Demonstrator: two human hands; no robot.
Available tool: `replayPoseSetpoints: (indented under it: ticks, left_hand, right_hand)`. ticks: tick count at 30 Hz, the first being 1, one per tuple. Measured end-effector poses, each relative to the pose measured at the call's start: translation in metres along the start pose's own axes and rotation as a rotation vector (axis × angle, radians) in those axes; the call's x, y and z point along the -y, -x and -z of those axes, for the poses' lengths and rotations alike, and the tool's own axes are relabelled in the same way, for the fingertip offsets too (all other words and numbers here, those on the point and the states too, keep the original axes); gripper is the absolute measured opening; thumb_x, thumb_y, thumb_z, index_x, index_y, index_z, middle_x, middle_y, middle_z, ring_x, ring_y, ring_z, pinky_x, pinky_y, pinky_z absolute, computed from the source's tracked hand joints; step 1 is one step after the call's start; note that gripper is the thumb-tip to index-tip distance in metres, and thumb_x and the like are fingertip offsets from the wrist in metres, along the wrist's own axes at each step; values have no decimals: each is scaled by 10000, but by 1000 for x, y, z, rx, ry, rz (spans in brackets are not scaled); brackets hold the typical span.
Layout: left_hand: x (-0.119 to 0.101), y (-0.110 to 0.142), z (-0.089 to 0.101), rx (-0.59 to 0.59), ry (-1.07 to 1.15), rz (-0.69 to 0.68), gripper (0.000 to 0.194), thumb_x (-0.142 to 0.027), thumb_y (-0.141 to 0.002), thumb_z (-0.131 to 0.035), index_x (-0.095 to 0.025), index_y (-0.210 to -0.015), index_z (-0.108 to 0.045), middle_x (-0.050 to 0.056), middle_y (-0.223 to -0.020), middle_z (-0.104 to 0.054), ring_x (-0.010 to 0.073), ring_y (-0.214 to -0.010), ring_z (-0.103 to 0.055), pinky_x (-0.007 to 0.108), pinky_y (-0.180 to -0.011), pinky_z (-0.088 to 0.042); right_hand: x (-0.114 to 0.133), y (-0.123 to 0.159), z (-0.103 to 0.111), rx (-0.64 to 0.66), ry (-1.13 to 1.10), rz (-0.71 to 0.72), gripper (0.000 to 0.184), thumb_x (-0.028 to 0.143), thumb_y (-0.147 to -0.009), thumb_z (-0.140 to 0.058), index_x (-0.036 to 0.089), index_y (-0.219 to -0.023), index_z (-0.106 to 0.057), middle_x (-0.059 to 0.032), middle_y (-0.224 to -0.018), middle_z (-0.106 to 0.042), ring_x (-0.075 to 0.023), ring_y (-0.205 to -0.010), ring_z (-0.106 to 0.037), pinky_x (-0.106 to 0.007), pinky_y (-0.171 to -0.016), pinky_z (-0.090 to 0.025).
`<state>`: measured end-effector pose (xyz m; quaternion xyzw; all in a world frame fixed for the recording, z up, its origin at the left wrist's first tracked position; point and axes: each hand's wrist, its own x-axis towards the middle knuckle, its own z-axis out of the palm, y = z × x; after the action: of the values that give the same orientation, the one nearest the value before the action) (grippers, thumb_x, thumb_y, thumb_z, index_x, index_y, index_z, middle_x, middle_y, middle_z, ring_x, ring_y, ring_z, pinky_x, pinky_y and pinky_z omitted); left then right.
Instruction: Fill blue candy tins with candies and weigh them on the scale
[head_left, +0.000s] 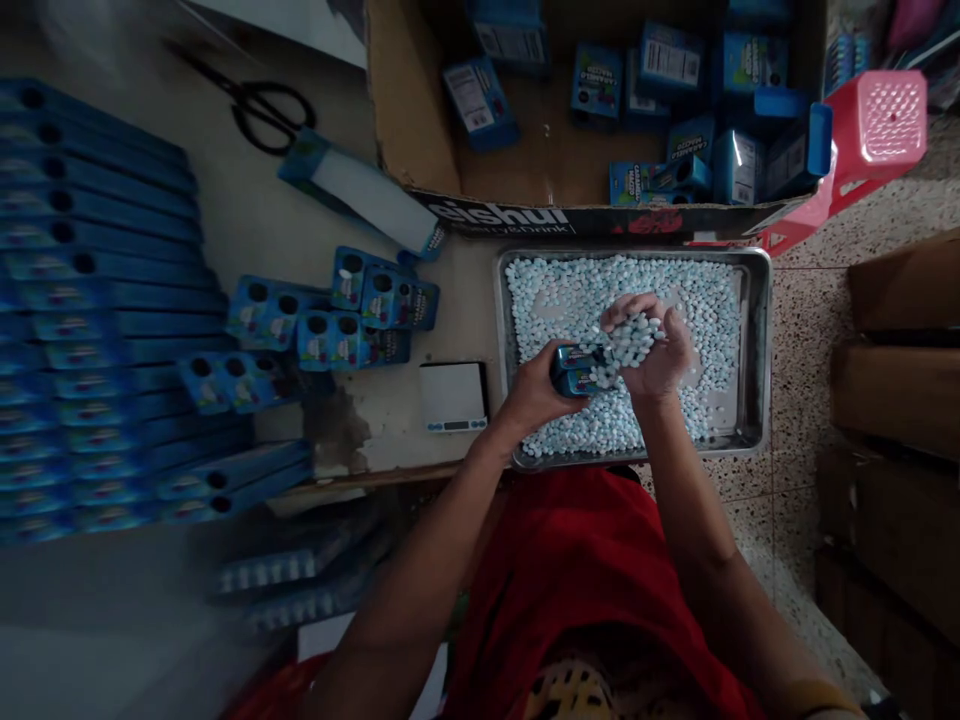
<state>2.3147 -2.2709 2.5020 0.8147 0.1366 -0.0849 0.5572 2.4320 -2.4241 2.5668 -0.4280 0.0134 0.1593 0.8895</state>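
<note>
Over a metal tray (763,350) spread with small white and pale blue candies (570,430), my left hand (536,393) grips small blue candy boxes (574,370); they look like two side by side. Cupped close to their open ends, my right hand (664,365) holds a heap of candies (634,342). Some candies lie at the mouth of the boxes, between them and my right palm. Left of the tray sits a small white scale (452,395). Beyond it stand several blue candy boxes (330,340) with round dark windows.
Behind the tray is a cardboard carton (412,100) with several blue boxes inside. Stacked blue packs (82,300) fill the left side. Black scissors (270,115) lie on the table at the upper left. A pink stool (889,115) and brown cartons (907,400) stand at the right.
</note>
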Motion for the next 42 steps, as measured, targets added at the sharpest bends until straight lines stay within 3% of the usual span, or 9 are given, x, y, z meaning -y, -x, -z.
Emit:
replayPoseSetpoints:
  ticks: [7, 13, 17, 20, 24, 28, 33, 37, 42]
  left_hand:
    - [9, -3, 4, -79, -40, -179, 752, -248, -668, -960, -239, -1339, -620, 51, -1224, -744, 291, -1131, -758, 418, -999, -628]
    - [18, -16, 9, -157, -101, -402, 615, -298, -752, -936, -271, -1310, -678, 94, -1305, -712, 344, -1289, -702, 529, -1122, -597]
    - [28, -16, 13, -282, -22, -300, 684, -493, -740, -986, -283, -1308, -667, 101, -1320, -729, 359, -1293, -712, 579, -1164, -586]
    - [37, -13, 4, -234, 187, -171, 857, -622, -644, -1025, -284, -1329, -636, 97, -1312, -749, 351, -1194, -765, 565, -1062, -652]
    - [44, -6, -12, -215, 343, -75, 886, -608, -629, -1049, -310, -1338, -608, 76, -1314, -769, 338, -1186, -782, 555, -1024, -672]
    - [50, 4, -18, -209, 399, -41, 910, -605, -650, -1047, -311, -1369, -574, 72, -1346, -768, 326, -1211, -773, 561, -1038, -667]
    - [50, 6, -18, -216, 411, -26, 929, -634, -651, -1035, -300, -1383, -569, 84, -1399, -742, 315, -1252, -759, 539, -1086, -646]
    - [42, 0, -18, -158, 384, -57, 930, -663, -643, -1018, -313, -1388, -585, 111, -1468, -705, 336, -1292, -741, 575, -1108, -632]
    - [33, 0, -7, -130, 326, -83, 897, -575, -636, -1049, -280, -1361, -609, 95, -1328, -738, 309, -1176, -756, 510, -1037, -649]
  right_hand:
    - [-3, 10, -2, 192, 185, -16, 517, 751, -887, -682, 274, -687, -692, -43, -737, -626, -264, -850, -653, -473, -976, -568]
    - [9, 26, 38, 165, 431, 69, 586, 762, -1031, -461, 272, -865, -737, -84, -1287, -762, -319, -1410, -659, -592, -1270, -452]
    - [1, 58, 102, -81, 1065, 147, 404, 620, -1060, -538, 282, -1161, -735, -115, -1382, -703, -325, -1386, -652, -614, -1213, -504]
    - [-18, 88, 127, 138, 1537, 145, 540, 613, -950, -756, 269, -1366, -724, -176, -1602, -589, -408, -1572, -496, -674, -1298, -412]
    - [-43, 91, 127, 369, 1728, 71, 727, 619, -942, -781, 297, -1580, -643, -174, -1804, -404, -460, -1738, -237, -715, -1369, -264]
    - [-53, 46, 134, 236, 1592, 35, 581, 575, -886, -838, 308, -1398, -773, -167, -1636, -605, -449, -1590, -459, -666, -1324, -353]
    - [-42, 7, 128, -211, 1101, -24, 294, 466, -759, -926, 273, -916, -770, -38, -948, -729, -250, -1009, -684, -378, -948, -585]
    - [-19, 10, 103, -448, 392, -288, 364, 532, -785, -878, 248, -854, -660, 59, -726, -610, -95, -618, -527, -204, -516, -385]
    - [1, 18, 75, -289, -86, -432, 398, 596, -896, -769, 239, -850, -601, 44, -739, -637, -47, -458, -336, -202, -380, -241]
